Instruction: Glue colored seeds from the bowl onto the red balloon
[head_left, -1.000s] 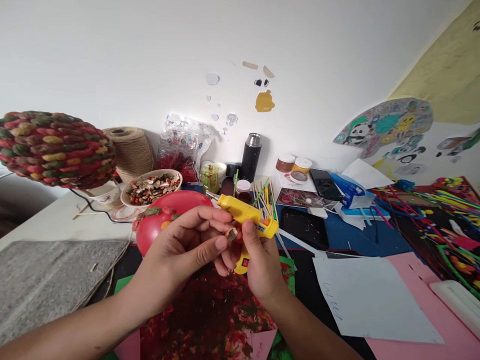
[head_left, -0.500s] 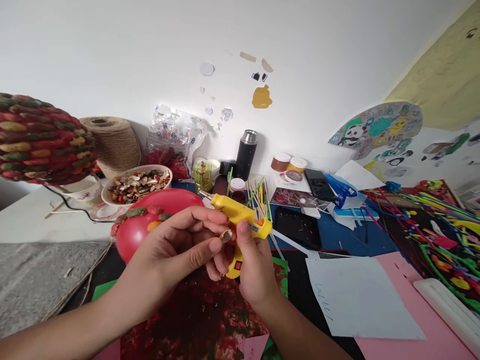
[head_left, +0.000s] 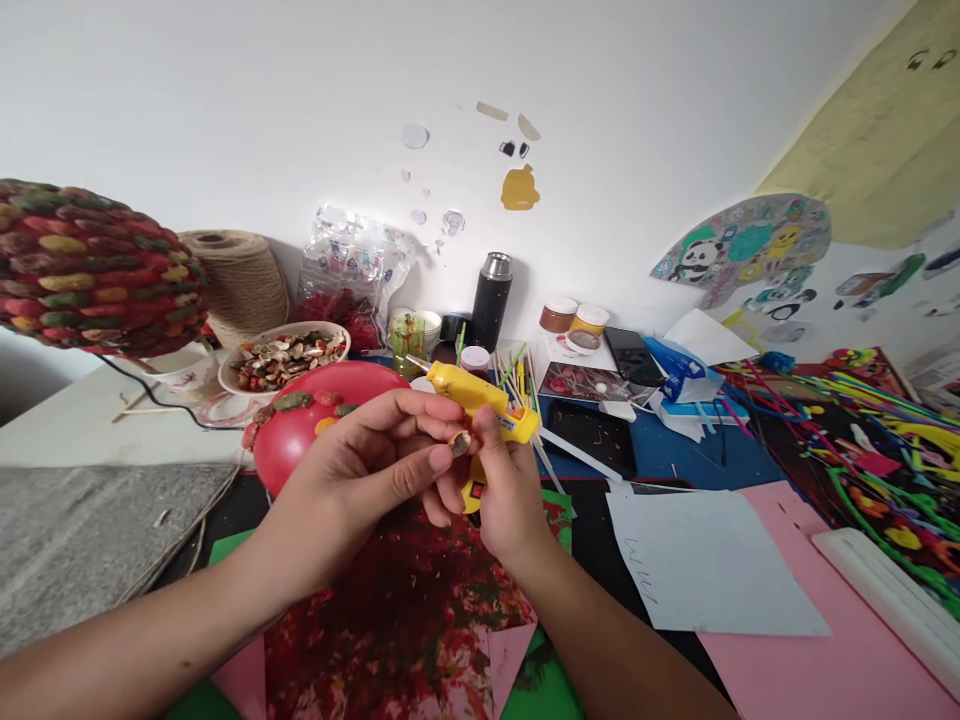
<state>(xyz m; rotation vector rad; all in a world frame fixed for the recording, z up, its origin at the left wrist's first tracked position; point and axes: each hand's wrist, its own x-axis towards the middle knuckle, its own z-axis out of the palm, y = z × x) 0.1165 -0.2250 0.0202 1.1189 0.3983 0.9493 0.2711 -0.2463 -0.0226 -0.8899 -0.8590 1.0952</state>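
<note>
- white wall (head_left: 300, 90) at the back, with stickers (head_left: 520, 188) on it. what's on the table (head_left: 697, 450)?
- lots! a red balloon (head_left: 289, 447) with bumpy bits (head_left: 292, 402) on it, just past the left hand (head_left: 349, 470). a bowl (head_left: 231, 383) of nut shells (head_left: 289, 355) is near it.
- what does that hand have?
- one shell (head_left: 460, 443). its grip is nearly closed, and the shell is pinched at the end of the thumb (head_left: 412, 478). it's up in the air, over the messy red sheet (head_left: 375, 620).
- and the right hand (head_left: 514, 495)?
- that grip is curled round a yellow glue gun (head_left: 466, 392). its tip (head_left: 417, 363) points left. the shell is just beside it.
- do they touch?
- can't tell.
- what else?
- a big bumpy ball (head_left: 97, 270) far left, a rope roll (head_left: 244, 290) next to it, and a black bottle (head_left: 491, 308) by the wall.
</note>
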